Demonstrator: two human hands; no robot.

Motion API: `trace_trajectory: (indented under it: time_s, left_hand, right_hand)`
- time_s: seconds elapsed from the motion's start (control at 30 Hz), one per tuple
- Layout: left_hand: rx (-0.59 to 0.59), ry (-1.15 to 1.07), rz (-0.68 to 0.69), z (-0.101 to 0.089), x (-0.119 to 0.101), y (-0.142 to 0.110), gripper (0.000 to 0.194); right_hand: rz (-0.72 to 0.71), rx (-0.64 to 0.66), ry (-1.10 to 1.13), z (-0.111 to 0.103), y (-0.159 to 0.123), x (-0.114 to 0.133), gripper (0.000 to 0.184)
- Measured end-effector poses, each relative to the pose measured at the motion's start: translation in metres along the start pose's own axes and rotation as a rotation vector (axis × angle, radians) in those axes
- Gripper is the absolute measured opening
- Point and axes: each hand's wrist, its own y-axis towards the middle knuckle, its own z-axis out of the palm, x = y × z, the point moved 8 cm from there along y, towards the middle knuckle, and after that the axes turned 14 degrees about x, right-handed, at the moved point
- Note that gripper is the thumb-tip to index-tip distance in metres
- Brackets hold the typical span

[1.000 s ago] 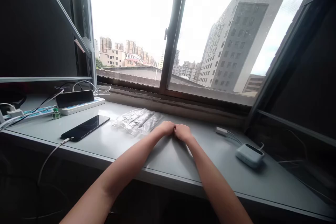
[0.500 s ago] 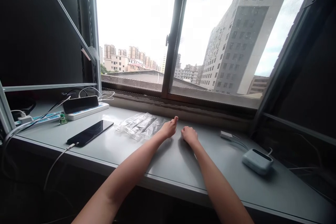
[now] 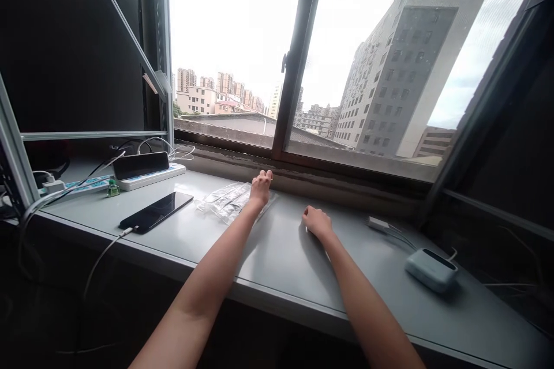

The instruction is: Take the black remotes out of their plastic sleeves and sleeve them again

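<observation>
My left hand point(image 3: 261, 187) is over the back right part of a crumpled clear plastic bag point(image 3: 220, 200), its fingers curled closed near the window sill. The hand hides part of the bag, and whether the fingers grip its film I cannot make out. To the right, my right hand point(image 3: 317, 221) rests low at the desktop as a loose fist, apart from the bag. No object shows in it.
A black phone point(image 3: 156, 213) with a white cable lies left on the grey desk point(image 3: 277, 259). Behind it, another phone point(image 3: 141, 165) leans on a power strip point(image 3: 175, 170), near a small green bottle point(image 3: 113, 188). A pale blue power bank point(image 3: 431, 270) and white plug point(image 3: 378, 223) lie right.
My left hand has moved left and away from me, from beside the bag to over its back right part. My right hand stays about where it was. The camera view has shifted slightly.
</observation>
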Motion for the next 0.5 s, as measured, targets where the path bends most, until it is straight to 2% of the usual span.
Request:
trace_trajectory:
  time_s: [0.13, 0.33, 0.5]
  left_hand:
    - [-0.016, -0.005, -0.035, -0.001, 0.002, -0.001, 0.05]
    - [0.049, 0.05, 0.011, 0.002, 0.0, -0.003, 0.046]
    - [0.025, 0.146, -0.037, -0.002, 0.012, -0.001, 0.042]
  right_hand:
    - [-0.015, -0.004, -0.028, -0.001, -0.002, 0.003, 0.027]
    - [-0.035, 0.009, -0.027, -0.002, -0.006, 0.005, 0.027]
    - [-0.049, 0.022, -0.035, -0.001, -0.006, 0.005, 0.027]
